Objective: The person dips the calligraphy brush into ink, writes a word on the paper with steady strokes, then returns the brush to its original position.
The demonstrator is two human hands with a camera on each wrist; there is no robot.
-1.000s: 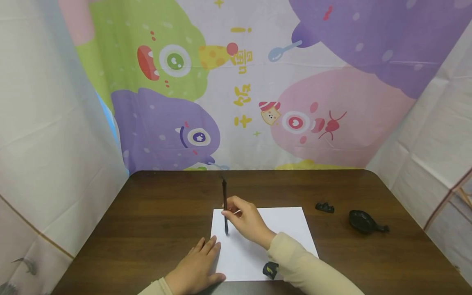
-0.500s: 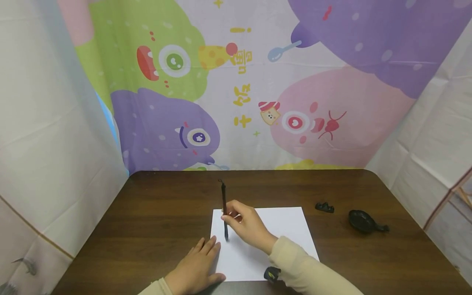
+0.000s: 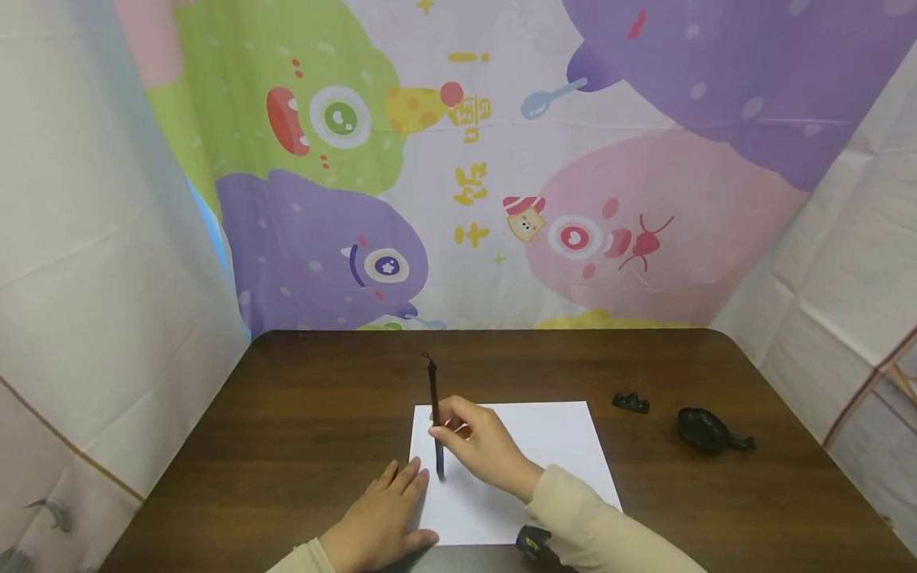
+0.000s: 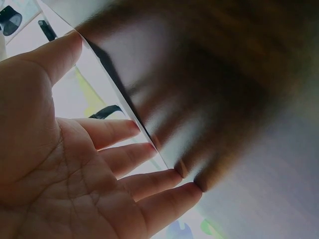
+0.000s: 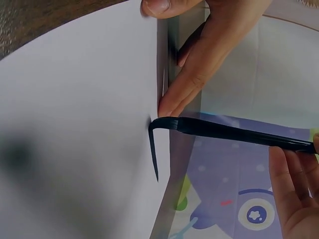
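My right hand (image 3: 483,446) pinches a black writing brush (image 3: 435,422) by its shaft, holding it nearly upright over the left part of a white sheet of paper (image 3: 552,446). In the right wrist view the bristles (image 5: 164,123) bend against the paper, and a thin dark ink stroke (image 5: 154,157) runs from the tip toward the far side. My left hand (image 3: 380,517) rests with spread fingers at the sheet's left edge, its thumb on the near left corner. From below, the left wrist view shows the palm and fingertips (image 4: 149,149) pressed along that edge.
To the right of the paper on the brown wooden table (image 3: 308,398) sit a small black humped brush rest (image 3: 631,403) and a black dish with a short handle (image 3: 705,431). A black device (image 3: 532,541) is at the right sleeve. A cartoon-printed cloth (image 3: 487,294) hangs behind.
My right hand and the brush have moved steadily down the sheet, nearer to the body, the brush top leaning slightly further left. The left hand has stayed in place.
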